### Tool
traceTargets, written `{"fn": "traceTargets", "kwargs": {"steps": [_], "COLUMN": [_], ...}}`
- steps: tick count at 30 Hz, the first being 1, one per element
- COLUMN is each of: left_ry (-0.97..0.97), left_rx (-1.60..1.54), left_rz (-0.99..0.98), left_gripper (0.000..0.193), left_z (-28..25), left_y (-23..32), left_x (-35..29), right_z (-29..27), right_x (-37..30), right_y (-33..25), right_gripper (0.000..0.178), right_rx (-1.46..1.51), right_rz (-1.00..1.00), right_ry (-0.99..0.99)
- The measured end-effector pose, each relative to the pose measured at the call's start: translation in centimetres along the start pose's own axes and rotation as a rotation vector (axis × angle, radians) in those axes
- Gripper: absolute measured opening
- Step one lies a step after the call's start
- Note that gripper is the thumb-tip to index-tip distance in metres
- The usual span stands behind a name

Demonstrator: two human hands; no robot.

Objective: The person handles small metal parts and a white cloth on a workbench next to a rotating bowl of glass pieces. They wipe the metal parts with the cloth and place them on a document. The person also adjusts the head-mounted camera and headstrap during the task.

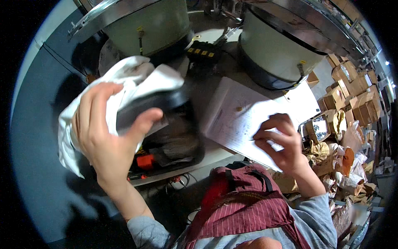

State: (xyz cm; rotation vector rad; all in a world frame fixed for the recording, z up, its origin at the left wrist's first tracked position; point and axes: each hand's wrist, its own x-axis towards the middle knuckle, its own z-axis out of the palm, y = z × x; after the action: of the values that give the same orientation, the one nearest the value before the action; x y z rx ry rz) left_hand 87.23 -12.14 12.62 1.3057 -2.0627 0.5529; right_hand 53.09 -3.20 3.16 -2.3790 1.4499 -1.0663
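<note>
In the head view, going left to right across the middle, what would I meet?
White cloth → left hand gripping a dark object → sheet of paper → right hand → open cardboard boxes.

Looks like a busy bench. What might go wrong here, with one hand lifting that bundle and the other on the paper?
1. The left hand grips a white cloth wrapped around a dark object one-handed; the loose wrap might let it slip onto the cluttered bench below.
2. The right hand presses on a paper sheet that overhangs the bench edge; it could slide off or crease.
3. The raised bundle hides things beneath it.
</note>
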Motion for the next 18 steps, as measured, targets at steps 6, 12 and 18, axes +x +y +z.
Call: {"fn": "traceTargets", "kwargs": {"steps": [6, 12, 18], "left_ry": [-0.197, -0.063, -0.298], "left_rx": [0.257, -0.396, -0.119], "left_rz": [-0.075, 0.033, -0.062], "left_gripper": [0.054, 0.016, 0.023], "left_z": [-2.7, 7.7, 21.4], "left_y": [8.1, 19.0, 20.2], "left_x": [-5.3, -5.9, -6.7], "right_z": [-5.2, -4.5, -4.7], "right_x": [-12.9, -15.5, -14.1], "right_y": [8.8, 13.9, 15.6], "right_gripper": [0.019, 0.018, 0.013], "right_rx": [0.682, 0.963, 1.182], "right_rz": [0.882, 0.973, 0.879], "right_ry": [0.392, -0.096, -0.204]}}
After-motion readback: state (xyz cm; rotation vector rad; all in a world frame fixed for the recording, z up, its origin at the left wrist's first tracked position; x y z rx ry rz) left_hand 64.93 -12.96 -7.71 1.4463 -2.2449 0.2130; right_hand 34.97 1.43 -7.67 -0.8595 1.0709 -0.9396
